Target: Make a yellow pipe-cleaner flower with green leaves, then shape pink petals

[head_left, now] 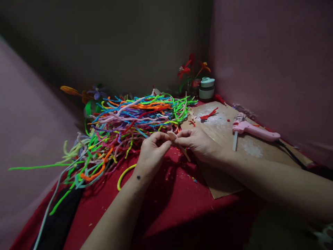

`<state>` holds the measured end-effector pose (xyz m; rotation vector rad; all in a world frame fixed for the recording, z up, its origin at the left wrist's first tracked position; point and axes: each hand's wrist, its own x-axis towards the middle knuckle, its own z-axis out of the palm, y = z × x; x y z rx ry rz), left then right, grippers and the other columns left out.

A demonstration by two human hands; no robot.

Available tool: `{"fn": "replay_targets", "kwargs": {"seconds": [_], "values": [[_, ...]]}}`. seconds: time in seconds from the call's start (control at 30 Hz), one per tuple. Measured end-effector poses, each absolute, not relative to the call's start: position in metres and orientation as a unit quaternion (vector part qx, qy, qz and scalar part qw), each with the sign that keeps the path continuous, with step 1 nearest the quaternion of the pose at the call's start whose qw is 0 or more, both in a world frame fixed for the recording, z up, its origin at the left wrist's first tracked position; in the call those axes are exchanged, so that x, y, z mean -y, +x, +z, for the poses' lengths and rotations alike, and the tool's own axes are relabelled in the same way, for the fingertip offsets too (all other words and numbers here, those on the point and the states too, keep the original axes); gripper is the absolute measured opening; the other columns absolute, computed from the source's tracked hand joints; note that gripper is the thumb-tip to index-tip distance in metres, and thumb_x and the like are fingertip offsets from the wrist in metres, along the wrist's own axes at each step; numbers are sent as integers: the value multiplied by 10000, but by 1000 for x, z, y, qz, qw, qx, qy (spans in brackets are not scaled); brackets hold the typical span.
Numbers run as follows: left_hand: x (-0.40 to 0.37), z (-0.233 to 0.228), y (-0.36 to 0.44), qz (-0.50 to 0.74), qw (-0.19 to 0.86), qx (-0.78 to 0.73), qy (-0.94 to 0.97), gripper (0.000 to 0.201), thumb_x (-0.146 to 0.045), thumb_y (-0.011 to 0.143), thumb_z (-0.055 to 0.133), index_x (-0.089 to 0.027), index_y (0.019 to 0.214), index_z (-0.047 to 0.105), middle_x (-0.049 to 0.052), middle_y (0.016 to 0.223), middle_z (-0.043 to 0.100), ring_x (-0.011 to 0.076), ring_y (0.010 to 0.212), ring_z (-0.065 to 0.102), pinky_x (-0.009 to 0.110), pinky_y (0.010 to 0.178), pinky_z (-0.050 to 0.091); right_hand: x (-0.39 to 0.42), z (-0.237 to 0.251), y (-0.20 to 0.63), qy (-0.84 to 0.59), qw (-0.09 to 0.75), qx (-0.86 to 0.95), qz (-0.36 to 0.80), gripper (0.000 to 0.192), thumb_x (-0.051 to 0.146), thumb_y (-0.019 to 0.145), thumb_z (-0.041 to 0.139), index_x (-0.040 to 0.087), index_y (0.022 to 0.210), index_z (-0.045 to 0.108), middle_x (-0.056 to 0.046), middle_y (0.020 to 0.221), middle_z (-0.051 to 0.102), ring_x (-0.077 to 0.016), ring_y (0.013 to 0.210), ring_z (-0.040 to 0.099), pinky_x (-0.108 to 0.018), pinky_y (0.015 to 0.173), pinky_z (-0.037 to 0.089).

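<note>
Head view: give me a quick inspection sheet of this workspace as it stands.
Surface: red cloth with small coloured scraps; a cardboard sheet lies on its right part.
Job's things: a pale pink pipe cleaner pinched between both hands; beyond them a tangled pile of pipe cleaners in many colours.
Clutter: yellow loop, red snippets, pink glue gun on the cardboard.
Grippers: left hand and right hand, fingertips closed on the pale piece.
Cables: black cord from the glue gun; grey cable at left.
Surroundings: corner walls, pipe-cleaner flowers, a round lidded container.
</note>
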<state>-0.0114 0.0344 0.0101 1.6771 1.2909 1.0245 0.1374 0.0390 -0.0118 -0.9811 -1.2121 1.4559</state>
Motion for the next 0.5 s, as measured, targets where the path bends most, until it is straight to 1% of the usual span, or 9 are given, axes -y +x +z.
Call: {"fn": "replay_targets", "kwargs": {"seconds": [0.17,0.3,0.4,0.5], "values": [[-32,14,-11,402,391,-512,651,151,-267,679,642,-139,760,642,24,774,663,150,719,587,257,709,441,-35,-7,136,-412,482,483,604,110,220,619,677,133,613,610,42,477,503,-62,421,405,-222,437,293],[-31,18,-11,383,381,-530,653,146,-271,679,635,-131,717,649,14,706,646,136,661,563,247,674,424,-34,-6,135,-406,494,495,589,126,214,613,692,132,610,596,37,516,526,-63,454,429,-222,463,323],[-32,18,-12,362,404,-539,645,156,-280,667,632,-128,696,654,14,676,638,132,629,546,246,648,410,-34,-6,136,-411,497,499,579,142,208,611,702,136,613,580,40,534,533,-65,474,447,-221,483,342],[-34,16,-13,359,431,-535,632,158,-281,657,627,-131,700,651,16,678,635,138,640,545,254,654,413,-34,-7,136,-402,494,498,589,158,219,614,705,142,621,567,40,526,530,-71,464,451,-225,473,339]]}}
